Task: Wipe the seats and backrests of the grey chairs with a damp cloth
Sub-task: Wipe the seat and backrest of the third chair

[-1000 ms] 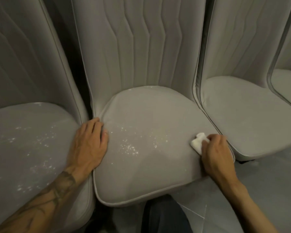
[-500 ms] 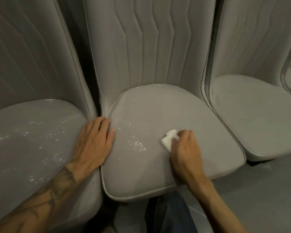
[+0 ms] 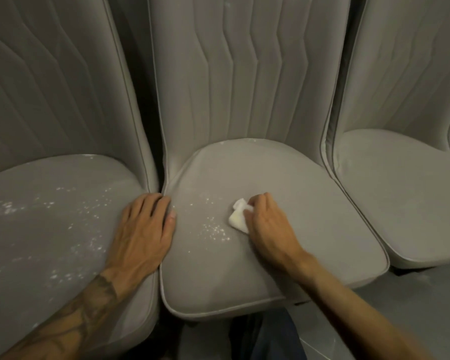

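Observation:
Three grey padded chairs stand side by side. On the middle chair's seat (image 3: 283,175), my right hand (image 3: 266,224) holds a small white cloth (image 3: 238,216) and presses it onto the cushion. White specks (image 3: 215,231) lie on the seat just left of the cloth. My left hand (image 3: 146,229) rests flat, fingers straight, on the right edge of the left chair's seat (image 3: 50,229), with the thumb touching the middle seat. That left seat carries many white specks. The middle chair's ribbed backrest (image 3: 244,74) rises behind the seat.
The right chair's seat (image 3: 400,198) shows no specks. A sliver of another chair shows at the far right edge. A dark gap (image 3: 140,74) separates the left and middle backrests. Grey floor (image 3: 400,307) lies at the lower right, and my dark trouser leg (image 3: 270,336) shows below the middle seat.
My right hand has slid the cloth leftward across the middle seat, from its right edge toward the speckled centre. My left hand has kept its place; the view has shifted.

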The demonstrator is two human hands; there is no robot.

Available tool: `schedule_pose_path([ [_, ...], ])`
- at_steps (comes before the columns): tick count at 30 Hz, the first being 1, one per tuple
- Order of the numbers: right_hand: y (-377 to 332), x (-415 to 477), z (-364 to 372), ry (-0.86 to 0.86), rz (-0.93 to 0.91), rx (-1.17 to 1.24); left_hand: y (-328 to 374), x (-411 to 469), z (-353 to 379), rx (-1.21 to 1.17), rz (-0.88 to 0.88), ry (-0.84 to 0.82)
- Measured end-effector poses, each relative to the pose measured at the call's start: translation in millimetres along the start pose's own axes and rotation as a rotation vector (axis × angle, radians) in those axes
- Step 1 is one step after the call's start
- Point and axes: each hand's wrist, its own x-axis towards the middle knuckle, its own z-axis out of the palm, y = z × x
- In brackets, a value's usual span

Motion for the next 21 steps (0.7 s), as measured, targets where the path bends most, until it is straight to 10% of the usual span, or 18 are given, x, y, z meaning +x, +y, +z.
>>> schedule_pose_path([
  [6,7.9,61.1,1.4,0.013,0.184,-0.139,0.0,0.2,3.4,-0.019,-0.012,0.005],
  [11,-18.6,23.0,14.1,-0.060,-0.142,-0.020,-3.4,0.4,7.8,-0.010,-0.001,0.044],
  [17,2.1,84.7,11.3,-0.007,0.122,-0.115,-3.5,0.5,8.2,-0.017,0.001,0.072],
  [21,-29.0,43.8,29.3,-0.083,-0.131,0.038,-5.4,0.8,11.1,-0.020,0.010,0.080],
])
